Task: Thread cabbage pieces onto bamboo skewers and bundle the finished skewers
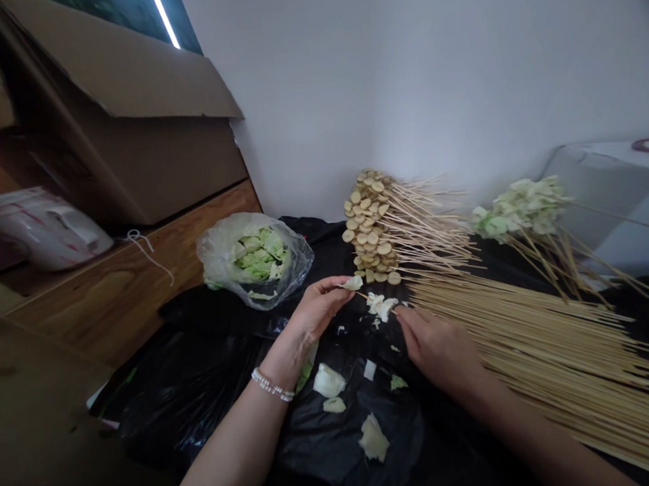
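Left fingers (336, 291) pinching cabbage piece (352, 283), right fingers (406, 319) gripping skewer (362, 295), no readable writing

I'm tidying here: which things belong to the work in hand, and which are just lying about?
Likely in use:
- Pale leaf piece in left hand
- Wooden skewer of white leaf pieces in right hand
- Clear plastic bag of green leaves
- Long bare wooden skewers

Apparently just lying about:
- Brown cardboard box
- White plastic tub
- Thin white string
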`<state>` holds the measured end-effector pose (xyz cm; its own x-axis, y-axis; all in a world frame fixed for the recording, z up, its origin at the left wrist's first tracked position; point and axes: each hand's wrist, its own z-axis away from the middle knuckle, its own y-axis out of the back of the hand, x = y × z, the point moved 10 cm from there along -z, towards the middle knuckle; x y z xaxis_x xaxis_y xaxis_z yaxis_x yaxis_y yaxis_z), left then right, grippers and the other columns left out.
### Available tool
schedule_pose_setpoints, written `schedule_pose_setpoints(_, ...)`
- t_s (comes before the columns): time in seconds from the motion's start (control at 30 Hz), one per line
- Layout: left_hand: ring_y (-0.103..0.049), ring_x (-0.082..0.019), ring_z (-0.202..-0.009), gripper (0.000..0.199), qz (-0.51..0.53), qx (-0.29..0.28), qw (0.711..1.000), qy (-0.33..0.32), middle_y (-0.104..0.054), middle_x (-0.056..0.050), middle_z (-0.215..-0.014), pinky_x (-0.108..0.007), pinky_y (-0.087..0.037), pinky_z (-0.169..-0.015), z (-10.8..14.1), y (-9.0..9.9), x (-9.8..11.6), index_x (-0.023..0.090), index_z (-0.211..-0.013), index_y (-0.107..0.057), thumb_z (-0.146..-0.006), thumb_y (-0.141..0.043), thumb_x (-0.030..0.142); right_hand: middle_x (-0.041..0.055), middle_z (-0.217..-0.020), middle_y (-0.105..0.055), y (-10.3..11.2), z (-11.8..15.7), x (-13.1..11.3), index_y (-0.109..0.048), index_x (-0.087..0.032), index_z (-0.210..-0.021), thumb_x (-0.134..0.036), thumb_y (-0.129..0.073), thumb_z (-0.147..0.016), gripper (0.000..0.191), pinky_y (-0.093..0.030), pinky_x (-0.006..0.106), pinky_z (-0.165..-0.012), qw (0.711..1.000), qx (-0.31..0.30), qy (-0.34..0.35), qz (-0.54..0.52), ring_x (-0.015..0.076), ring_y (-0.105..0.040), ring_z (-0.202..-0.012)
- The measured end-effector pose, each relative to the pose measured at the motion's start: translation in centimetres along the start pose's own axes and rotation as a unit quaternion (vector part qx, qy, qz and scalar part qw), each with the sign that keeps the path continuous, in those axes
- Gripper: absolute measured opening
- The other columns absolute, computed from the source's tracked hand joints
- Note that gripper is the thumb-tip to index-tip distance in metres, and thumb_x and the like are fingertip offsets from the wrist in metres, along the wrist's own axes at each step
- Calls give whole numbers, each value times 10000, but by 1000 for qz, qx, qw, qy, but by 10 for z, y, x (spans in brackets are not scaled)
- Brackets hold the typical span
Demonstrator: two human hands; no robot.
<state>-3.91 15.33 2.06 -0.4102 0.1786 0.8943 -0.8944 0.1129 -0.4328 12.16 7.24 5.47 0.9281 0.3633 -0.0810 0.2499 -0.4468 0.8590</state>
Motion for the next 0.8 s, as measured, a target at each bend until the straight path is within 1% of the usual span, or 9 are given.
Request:
schedule_pose_setpoints(0.13, -658, -137, -802, 253, 0, 30, 1000, -9, -715, -49, -837, -280, -517, -844, -2, 5, -1, 107, -766, -700, -568, -847, 163, 53, -837, -701, 9, 2, -4, -672, -167, -1028, -198, -422, -946, 264, -356, 246, -560, 998, 60, 25, -28, 140, -634, -676)
schedule_pose_setpoints(0.2, -647, -123, -763, 253, -25, 39, 999, -18, -709, -41, -813, -252, -519, -769, -2, 7, -1, 116, -766, -698, -575, -844, 195, 55, -841, -700, 12, 2, -5, -670, -160, -1032, -203, -420, -951, 265, -374, 242, -571, 996, 75, 34, -37, 139, -634, -676)
schedule_pose_setpoints(0.27, -630, -103, -718, 249, -63, 39, 997, -34, -708, -39, -797, -209, -496, -689, -1, 6, 0, 122, -783, -703, -595, -831, 223, 54, -835, -700, 13, 2, -5, -669, -158, -1034, -208, -418, -955, 268, -383, 242, -573, 995, 80, 34, -38, 137, -633, -665)
schedule_pose_setpoints(0.37, -610, -96, -663, 240, -115, 28, 991, -56, -704, -37, -756, -192, -461, -626, 0, 2, 3, 127, -803, -706, -628, -806, 258, 52, -815, -701, 12, 2, -4, -670, -160, -1034, -211, -410, -955, 276, -385, 244, -565, 996, 78, 27, -31, 140, -633, -646)
schedule_pose_setpoints(0.53, -599, -106, -630, 212, -174, 31, 979, -104, -688, -24, -708, -204, -440, -604, 3, -2, 12, 134, -802, -680, -641, -774, 234, 60, -829, -702, 9, 2, -2, -669, -171, -1037, -211, -389, -958, 293, -385, 241, -574, 998, 61, 11, -22, 143, -633, -658)
schedule_pose_setpoints(0.7, -603, -106, -656, 151, -249, 29, 950, -184, -668, -10, -732, -202, -434, -626, 5, -7, 25, 143, -767, -634, -673, -732, 208, 50, -834, -695, 4, 1, 0, -667, -188, -1042, -201, -402, -957, 278, -381, 242, -600, 1000, 23, -7, -11, 143, -630, -681)
schedule_pose_setpoints(0.8, -601, -107, -640, 118, -293, 25, 932, -211, -655, -3, -712, -200, -428, -613, 7, -11, 26, 150, -764, -616, -701, -703, 200, 49, -833, -691, 2, 1, 0, -662, -188, -1052, -193, -405, -953, 276, -367, 244, -589, 1000, 11, -7, -10, 143, -627, -688)
